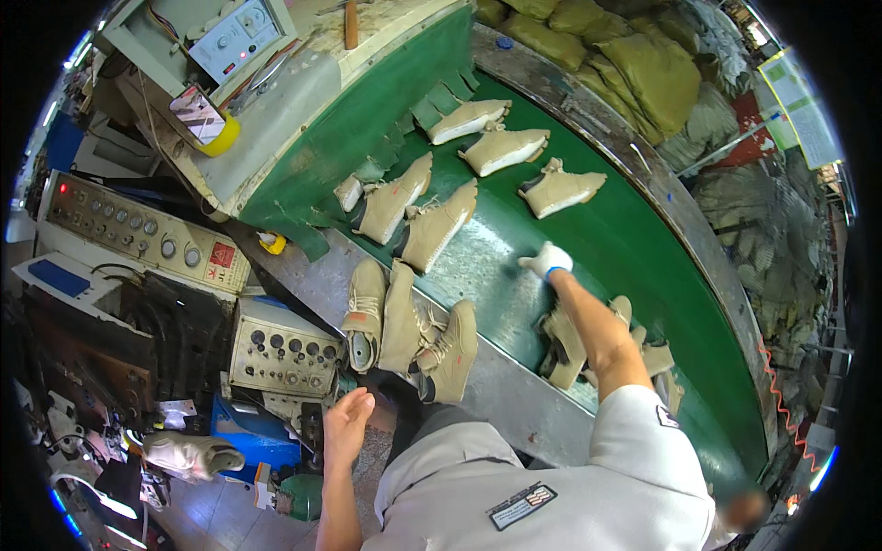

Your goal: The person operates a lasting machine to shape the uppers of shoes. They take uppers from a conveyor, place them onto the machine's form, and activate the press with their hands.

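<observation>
– Grip first, head view?
– Bare left hand (pixel 349 422) is held open, fingers extended. White-gloved right hand (pixel 549 260), banded in blue at the wrist, is seen partly curled; whether it is closed on anything can't be told.

– Hand positions?
– Right is stretched out over the curved green belt (pixel 643 230); contact with its surface can't be confirmed. Left is held low, near the waist, just below the beige lace-up shoe with a grey lining (pixel 366 294).

– Shoes?
– Three are grouped along the grey metal ledge (pixel 501 404) at the belt's near edge: that lace-up one, a beige shoe in the middle, laces turned right (pixel 398 317), and a tilted beige laced shoe at the right (pixel 452 354). On the belt, five beige shoes with pale soles (pixel 439 225) are laid on their sides, three far, two nearer. By the right forearm, more beige shoes (pixel 562 344) are bunched, partly covered by the arm; count unreadable.

– Surroundings?
– Cream control panel with black knobs (pixel 285 354) is set left of the ledge group. Longer cream panel with a red light (pixel 129 230) is placed further left. White-cased control box with a blue face (pixel 237 41) is mounted upper left, yellow tape roll (pixel 220 140) below it. Olive-green sacks (pixel 643 78) are piled past the belt's far rim. Red coiled cord (pixel 779 400) is hung at the right.
</observation>
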Demonstrator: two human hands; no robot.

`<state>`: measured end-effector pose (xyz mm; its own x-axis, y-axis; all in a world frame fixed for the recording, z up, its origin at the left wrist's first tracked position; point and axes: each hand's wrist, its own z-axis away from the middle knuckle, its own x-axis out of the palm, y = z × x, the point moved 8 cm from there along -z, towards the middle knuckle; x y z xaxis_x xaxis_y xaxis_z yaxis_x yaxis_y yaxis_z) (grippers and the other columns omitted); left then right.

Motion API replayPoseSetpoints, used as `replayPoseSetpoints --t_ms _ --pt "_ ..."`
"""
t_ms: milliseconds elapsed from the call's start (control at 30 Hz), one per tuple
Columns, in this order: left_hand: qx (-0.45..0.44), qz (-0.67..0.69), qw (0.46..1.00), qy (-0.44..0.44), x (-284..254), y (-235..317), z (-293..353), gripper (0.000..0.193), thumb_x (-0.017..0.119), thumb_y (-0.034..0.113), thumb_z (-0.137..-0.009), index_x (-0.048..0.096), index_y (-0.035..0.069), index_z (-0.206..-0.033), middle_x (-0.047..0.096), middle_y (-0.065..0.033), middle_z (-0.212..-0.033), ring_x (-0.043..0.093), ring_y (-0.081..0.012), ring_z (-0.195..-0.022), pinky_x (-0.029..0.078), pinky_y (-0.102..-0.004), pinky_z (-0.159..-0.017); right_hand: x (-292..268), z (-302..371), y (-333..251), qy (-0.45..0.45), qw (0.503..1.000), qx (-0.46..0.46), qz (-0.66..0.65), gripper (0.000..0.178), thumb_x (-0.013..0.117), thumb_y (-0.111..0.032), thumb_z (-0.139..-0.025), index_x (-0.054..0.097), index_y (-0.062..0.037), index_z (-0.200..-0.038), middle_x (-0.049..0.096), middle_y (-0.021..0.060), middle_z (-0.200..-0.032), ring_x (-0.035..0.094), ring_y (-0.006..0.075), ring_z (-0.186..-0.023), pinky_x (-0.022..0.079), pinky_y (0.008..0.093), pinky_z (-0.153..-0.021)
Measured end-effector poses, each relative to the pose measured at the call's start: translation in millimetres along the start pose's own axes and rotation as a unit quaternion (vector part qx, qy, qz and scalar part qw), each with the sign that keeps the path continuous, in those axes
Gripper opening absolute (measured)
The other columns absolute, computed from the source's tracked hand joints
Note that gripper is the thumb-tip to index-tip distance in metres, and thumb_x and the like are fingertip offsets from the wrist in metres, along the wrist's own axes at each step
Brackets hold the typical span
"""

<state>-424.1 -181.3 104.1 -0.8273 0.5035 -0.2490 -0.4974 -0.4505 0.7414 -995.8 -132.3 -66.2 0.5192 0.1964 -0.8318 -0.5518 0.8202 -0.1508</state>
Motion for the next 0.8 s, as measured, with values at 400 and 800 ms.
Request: replayPoseSetpoints --t_ms 400,800 --pt "-0.06 0.084 0.994 0.033 12.5 -12.8 23.9 0.035 0.069 0.011 -0.097 0.063 -0.007 -0.127 0.072 -0.0147 -0.114 0.068 -0.0176 -0.105 0.054 -0.0285 -0.091 154.0 -63.4 -210.8 -0.03 0.663 0.063 -0.745 0.056 0.089 -0.012 -0.075 0.065 0.0042 -0.122 0.071 0.0143 -0.115 0.069 0.0318 -0.098 0.055 0.0441 -0.091" --pt "0.115 0.196 0.968 0.106 -122.1 52.0 6.0 0.042 0.061 0.025 -0.103 0.059 -0.005 -0.132 0.072 -0.0103 -0.112 0.07 -0.0176 -0.098 0.055 -0.0296 -0.085 45.6 283.8 -330.4 -0.535 0.353 -0.032 -0.767 0.055 0.042 -0.044 -0.106 0.05 -0.0047 -0.144 0.061 0.0198 -0.135 0.061 0.0355 -0.12 0.049 0.0461 -0.107"
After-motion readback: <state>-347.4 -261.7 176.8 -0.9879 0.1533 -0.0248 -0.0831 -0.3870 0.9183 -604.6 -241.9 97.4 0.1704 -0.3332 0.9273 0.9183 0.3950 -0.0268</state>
